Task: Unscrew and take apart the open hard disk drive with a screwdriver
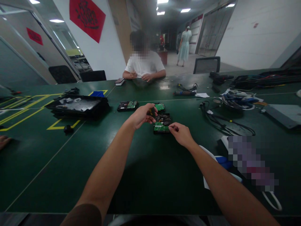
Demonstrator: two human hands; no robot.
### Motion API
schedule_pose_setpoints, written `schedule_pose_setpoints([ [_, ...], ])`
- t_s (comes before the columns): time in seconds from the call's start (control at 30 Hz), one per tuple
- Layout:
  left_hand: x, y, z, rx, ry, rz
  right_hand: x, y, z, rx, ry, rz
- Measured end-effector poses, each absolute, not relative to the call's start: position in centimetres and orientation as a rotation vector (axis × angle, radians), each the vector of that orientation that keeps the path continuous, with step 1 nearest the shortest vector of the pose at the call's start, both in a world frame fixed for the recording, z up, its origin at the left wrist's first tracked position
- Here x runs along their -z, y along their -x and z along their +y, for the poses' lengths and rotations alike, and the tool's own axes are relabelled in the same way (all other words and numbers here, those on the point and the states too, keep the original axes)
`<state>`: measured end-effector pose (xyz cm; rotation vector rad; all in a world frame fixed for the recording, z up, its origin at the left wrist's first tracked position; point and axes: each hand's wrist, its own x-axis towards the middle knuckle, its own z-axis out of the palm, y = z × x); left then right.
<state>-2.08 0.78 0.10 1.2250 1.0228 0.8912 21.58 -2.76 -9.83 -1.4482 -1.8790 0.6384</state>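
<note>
A hard drive lies on the green table with its circuit board facing up. Over its upper left part is my left hand, fingers curled around a small dark object, whose kind I cannot make out. At the drive's right edge my right hand has its thumb and fingertips pinched together; what lies between them, if anything, is too small to tell. Just behind sits a second green-boarded drive, partly hidden by my left hand. Another hard drive rests to the left.
At the left stands a black open casing near a small black knob-like piece. Cables, a wire bundle and a grey metal box lie to the right. Across the table sits a person; another person's hand shows at the left edge.
</note>
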Motion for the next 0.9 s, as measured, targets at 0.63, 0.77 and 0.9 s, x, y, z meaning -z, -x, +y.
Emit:
schedule_pose_setpoints([
  [0.63,-0.19,2.08,0.60,-0.891,-1.237,1.025,10.45,-21.82,-2.38,-0.679,1.436,-1.862],
  [0.77,-0.34,2.01,0.28,-0.896,-1.232,1.024,10.17,-21.88,-2.60,-0.693,1.440,-1.868],
  [0.9,-0.42,2.35,0.05,-0.892,-1.216,1.015,9.98,-22.03,-2.72,-0.696,1.441,-1.888],
])
